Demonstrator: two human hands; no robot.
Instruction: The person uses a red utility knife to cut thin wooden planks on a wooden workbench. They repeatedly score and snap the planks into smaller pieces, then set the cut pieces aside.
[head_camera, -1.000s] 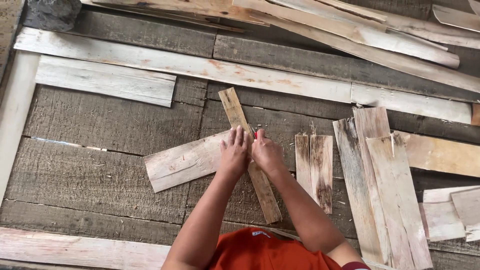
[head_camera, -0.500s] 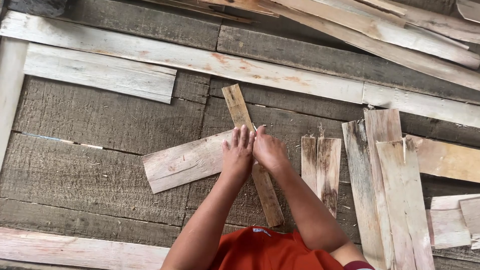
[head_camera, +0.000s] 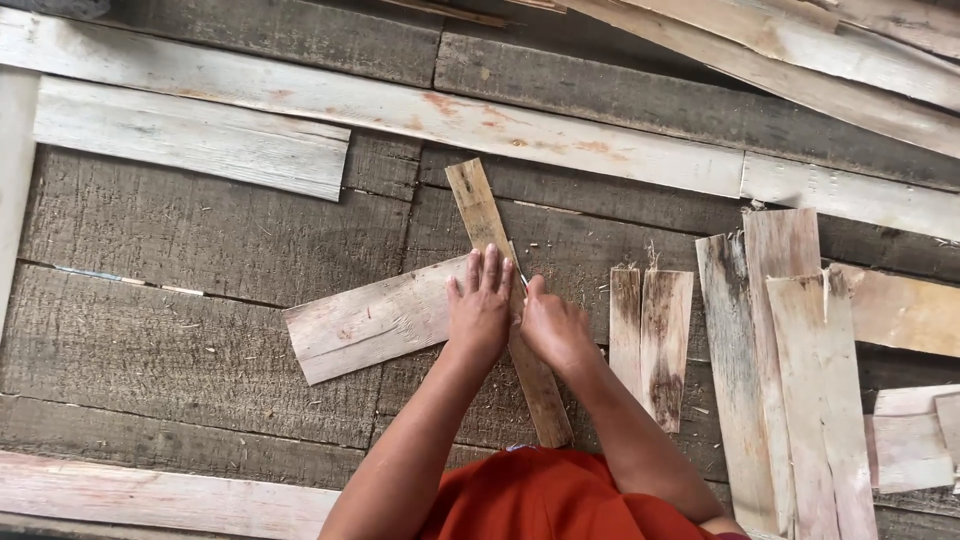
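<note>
My left hand (head_camera: 480, 310) lies flat, fingers together, pressing down where a narrow wooden strip (head_camera: 478, 205) crosses a wider pale wood piece (head_camera: 365, 325). My right hand (head_camera: 553, 325) is closed beside it on the strip, gripping a small thin tool with a bluish tip that touches the wood; the tool is mostly hidden by the fingers. The strip runs from upper left to lower right under both hands. Both forearms come up from an orange shirt at the bottom edge.
Two short dark-stained slats (head_camera: 650, 335) lie just right of my hands. A stack of longer slats (head_camera: 790, 370) sits farther right. Long pale boards (head_camera: 400, 105) cross the grey plank floor above, a short board (head_camera: 190, 135) at upper left, more planks (head_camera: 800, 50) at top right.
My left hand has flattened onto the crossing of the two pieces, and my right hand has slipped slightly right along the strip. The view has shifted a little.
</note>
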